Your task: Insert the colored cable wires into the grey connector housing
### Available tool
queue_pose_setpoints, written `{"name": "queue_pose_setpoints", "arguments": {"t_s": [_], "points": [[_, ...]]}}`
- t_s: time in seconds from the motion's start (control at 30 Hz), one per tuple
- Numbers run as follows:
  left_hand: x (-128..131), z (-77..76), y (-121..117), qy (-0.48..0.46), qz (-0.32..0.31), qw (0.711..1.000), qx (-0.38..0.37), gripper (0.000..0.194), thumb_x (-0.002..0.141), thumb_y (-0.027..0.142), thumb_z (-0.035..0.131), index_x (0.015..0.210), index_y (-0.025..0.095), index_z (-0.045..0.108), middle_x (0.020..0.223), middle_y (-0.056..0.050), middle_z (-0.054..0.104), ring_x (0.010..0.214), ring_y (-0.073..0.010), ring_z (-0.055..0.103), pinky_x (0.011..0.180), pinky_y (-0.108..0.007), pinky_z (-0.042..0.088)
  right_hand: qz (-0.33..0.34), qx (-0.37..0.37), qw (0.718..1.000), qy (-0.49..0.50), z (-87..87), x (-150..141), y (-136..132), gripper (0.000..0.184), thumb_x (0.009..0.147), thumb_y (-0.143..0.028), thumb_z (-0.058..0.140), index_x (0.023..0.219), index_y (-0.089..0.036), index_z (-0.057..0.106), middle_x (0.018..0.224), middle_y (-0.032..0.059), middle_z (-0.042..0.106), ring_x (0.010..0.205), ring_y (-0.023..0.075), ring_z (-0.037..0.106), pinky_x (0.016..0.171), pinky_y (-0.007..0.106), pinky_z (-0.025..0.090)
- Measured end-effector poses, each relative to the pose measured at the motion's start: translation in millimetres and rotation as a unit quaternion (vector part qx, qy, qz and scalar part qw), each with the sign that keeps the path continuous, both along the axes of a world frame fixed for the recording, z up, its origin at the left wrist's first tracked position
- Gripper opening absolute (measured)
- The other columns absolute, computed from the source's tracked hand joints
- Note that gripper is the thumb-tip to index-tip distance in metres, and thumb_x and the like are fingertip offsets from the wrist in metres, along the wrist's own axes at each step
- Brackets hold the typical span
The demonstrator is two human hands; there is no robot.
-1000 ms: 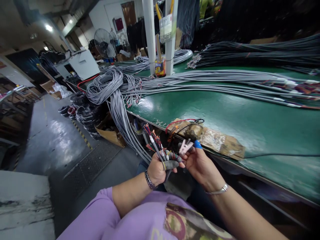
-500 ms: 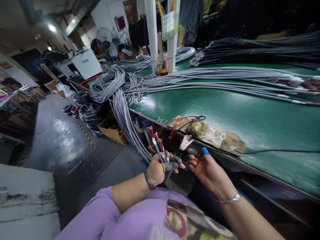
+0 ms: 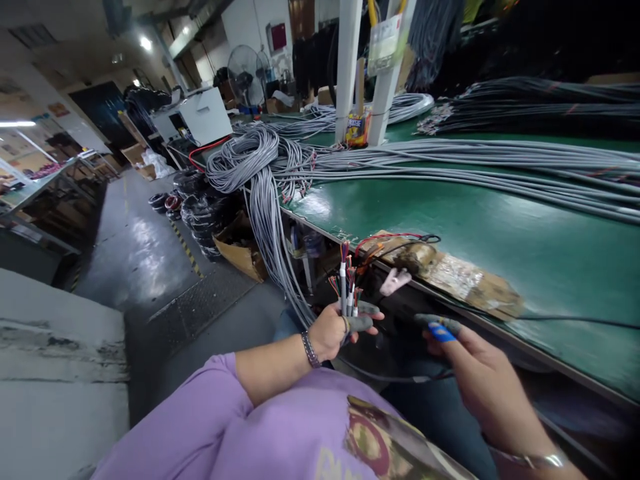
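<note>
My left hand (image 3: 336,330) is closed round a few grey cables (image 3: 343,293), held upright. Their stripped ends fan out into thin coloured wires (image 3: 345,252) above the fist. Grey covers sit on some of its fingertips. To the right, apart from it, my right hand (image 3: 473,353) has its thumb, wrapped in blue tape, pressed against covered fingers; what lies between them, if anything, is hidden. Below the hands a grey cable (image 3: 395,379) runs sideways and disappears behind my right hand. A pale pink clip (image 3: 395,282) at the table edge is between and beyond both hands.
The green table (image 3: 380,203) carries long grey cable bundles (image 3: 450,157) and a coil (image 3: 245,160) hanging over its left end. A taped wooden board (image 3: 455,275) lies along the near edge. White posts (image 3: 349,73) stand behind; a cardboard box (image 3: 240,250) is on the floor.
My right hand has moved right and towards me, away from the left hand and its wires. The grey cable below now shows between them. The view has shifted slightly left.
</note>
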State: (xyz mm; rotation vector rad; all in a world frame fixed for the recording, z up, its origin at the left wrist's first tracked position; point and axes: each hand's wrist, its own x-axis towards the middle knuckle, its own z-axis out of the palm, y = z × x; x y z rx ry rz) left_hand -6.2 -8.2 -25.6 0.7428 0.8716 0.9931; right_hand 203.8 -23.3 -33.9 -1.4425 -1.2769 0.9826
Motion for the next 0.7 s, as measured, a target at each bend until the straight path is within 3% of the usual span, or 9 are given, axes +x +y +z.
{"name": "queue_pose_setpoints", "arguments": {"t_s": [0.1, 0.27, 0.4, 0.53, 0.7], "points": [[1, 1.9, -4, -0.010, -0.006, 1.000, -0.001, 0.051, 0.051, 0.023, 0.084, 0.098, 0.013, 0.066, 0.101, -0.011, 0.070, 0.071, -0.0142, 0.064, 0.045, -0.018, 0.029, 0.063, 0.080, 0.989, -0.105, 15.4, -9, -6, 0.029, 0.077, -0.046, 0.064, 0.095, -0.025, 0.072, 0.092, 0.0064, 0.073, 0.084, 0.0265, 0.066, 0.071, 0.036, 0.052], [6, -4.6, -12, 0.000, -0.022, 0.999, 0.035, 0.054, 0.048, 0.024, 0.087, 0.097, 0.013, 0.067, 0.084, -0.005, 0.068, 0.067, -0.0108, 0.056, 0.057, -0.020, 0.038, 0.174, 0.075, 0.980, -0.063, 31.6, -44, -6, 0.028, 0.080, -0.043, 0.062, 0.100, -0.024, 0.067, 0.087, 0.0055, 0.072, 0.079, 0.0234, 0.067, 0.071, 0.033, 0.053], [3, -6.1, -18, 0.023, -0.047, 0.996, 0.076, 0.049, 0.048, 0.030, 0.088, 0.090, 0.012, 0.069, 0.075, -0.001, 0.064, 0.066, -0.0093, 0.052, 0.065, -0.023, 0.042, 0.161, 0.070, 0.983, -0.047, 33.2, -60, -1, 0.026, 0.076, -0.046, 0.066, 0.084, -0.021, 0.067, 0.079, 0.0052, 0.072, 0.072, 0.0221, 0.065, 0.068, 0.032, 0.052], [-6, -2.3, -20, 0.078, -0.086, 0.990, 0.086, 0.048, 0.056, 0.047, 0.083, 0.083, 0.010, 0.069, 0.067, -0.002, 0.063, 0.053, -0.0072, 0.047, 0.051, -0.021, 0.037, 0.127, 0.018, 0.991, 0.032, 27.6, -57, -1, 0.031, 0.072, -0.051, 0.069, 0.077, -0.021, 0.067, 0.068, 0.0031, 0.068, 0.062, 0.0186, 0.060, 0.059, 0.029, 0.050], [-11, 0.2, -17, 0.091, -0.081, 0.990, 0.067, 0.059, 0.063, 0.066, 0.071, 0.081, 0.010, 0.067, 0.070, -0.007, 0.066, 0.058, -0.0133, 0.059, 0.054, -0.024, 0.046, 0.100, -0.038, 0.987, 0.121, 26.9, -51, -7, 0.033, 0.069, -0.052, 0.072, 0.073, -0.019, 0.067, 0.065, 0.0020, 0.063, 0.055, 0.0143, 0.052, 0.051, 0.026, 0.043]]}}
